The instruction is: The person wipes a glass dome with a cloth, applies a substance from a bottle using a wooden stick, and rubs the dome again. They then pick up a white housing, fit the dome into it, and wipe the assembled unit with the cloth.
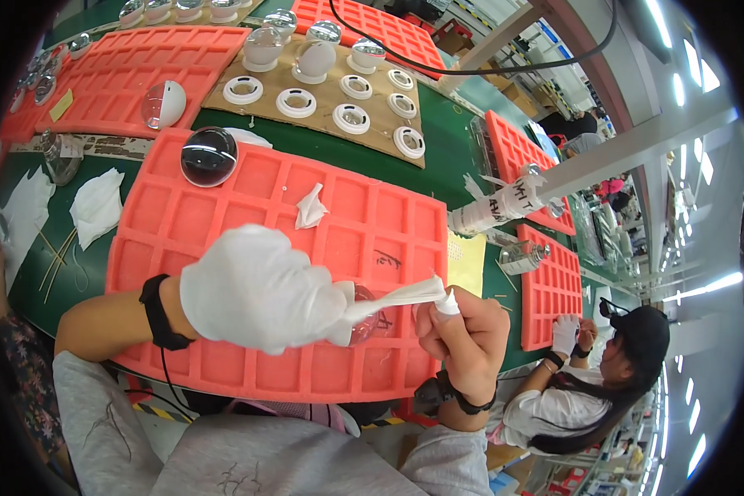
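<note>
My left hand (256, 289), in a white glove, is closed around a clear dome (362, 318) with a white part beside it; the glove hides most of both. A twisted strip of white wiping cloth (405, 293) stretches from the glove's fingertips to my right hand (474, 335). Bare except for a white cover on one fingertip, my right hand pinches the strip's far end. Below both hands lies a red foam tray (264, 178) with square pockets. A black-fronted dome (209, 156) rests at its far left corner, and a crumpled white wipe (311, 207) lies on it.
Behind the tray, a cardboard sheet (331, 103) bears white rings and clear domes. More red trays (124, 70) lie around the green table (157, 149). A wrapped post (496, 207) rises at right. A glass bottle (61, 157) stands left. A co-worker (587, 372) sits at right.
</note>
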Action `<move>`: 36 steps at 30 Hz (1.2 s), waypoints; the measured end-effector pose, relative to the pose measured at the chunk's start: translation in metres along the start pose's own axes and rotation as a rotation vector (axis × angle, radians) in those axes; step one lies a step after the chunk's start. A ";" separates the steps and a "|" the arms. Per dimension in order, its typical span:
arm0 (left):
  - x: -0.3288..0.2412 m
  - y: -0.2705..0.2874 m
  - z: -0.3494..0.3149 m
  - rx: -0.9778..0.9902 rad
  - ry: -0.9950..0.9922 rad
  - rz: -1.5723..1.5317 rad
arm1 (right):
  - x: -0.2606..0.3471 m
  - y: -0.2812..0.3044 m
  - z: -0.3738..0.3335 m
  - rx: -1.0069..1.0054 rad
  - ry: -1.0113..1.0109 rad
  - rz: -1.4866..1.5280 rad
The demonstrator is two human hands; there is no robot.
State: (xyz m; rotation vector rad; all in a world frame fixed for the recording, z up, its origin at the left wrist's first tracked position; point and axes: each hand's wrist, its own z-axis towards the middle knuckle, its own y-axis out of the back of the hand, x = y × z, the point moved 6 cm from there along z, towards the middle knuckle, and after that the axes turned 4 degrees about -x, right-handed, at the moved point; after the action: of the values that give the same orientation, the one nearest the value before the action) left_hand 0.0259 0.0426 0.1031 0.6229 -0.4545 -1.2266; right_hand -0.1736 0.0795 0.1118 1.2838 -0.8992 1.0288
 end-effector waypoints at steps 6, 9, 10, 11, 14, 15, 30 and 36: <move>0.026 -0.020 -0.006 0.066 0.047 0.131 | -0.004 -0.007 -0.001 0.254 -0.011 0.178; 0.022 -0.022 -0.001 0.082 0.046 0.099 | -0.005 -0.020 -0.003 0.476 -0.004 0.215; 0.022 -0.024 0.000 0.089 0.057 0.097 | -0.006 -0.022 0.000 0.484 -0.013 0.222; 0.021 -0.024 0.001 0.081 0.039 0.106 | -0.005 -0.028 0.003 0.592 0.002 0.164; 0.015 -0.021 0.004 0.078 0.018 0.130 | -0.002 -0.044 0.006 0.824 0.036 0.061; 0.011 -0.022 0.006 0.073 0.000 0.117 | -0.008 -0.047 0.007 0.846 -0.019 0.022; -0.034 -0.005 -0.005 -0.053 -0.113 0.187 | -0.011 -0.047 0.008 0.390 -0.300 0.008; -0.031 -0.010 -0.007 0.026 -0.101 0.180 | -0.021 -0.042 -0.006 0.260 -0.353 0.499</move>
State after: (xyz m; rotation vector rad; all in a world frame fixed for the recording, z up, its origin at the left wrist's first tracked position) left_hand 0.0140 0.0714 0.0913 0.5320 -0.5994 -1.0849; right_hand -0.1405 0.0837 0.0779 1.5269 -1.4417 1.3625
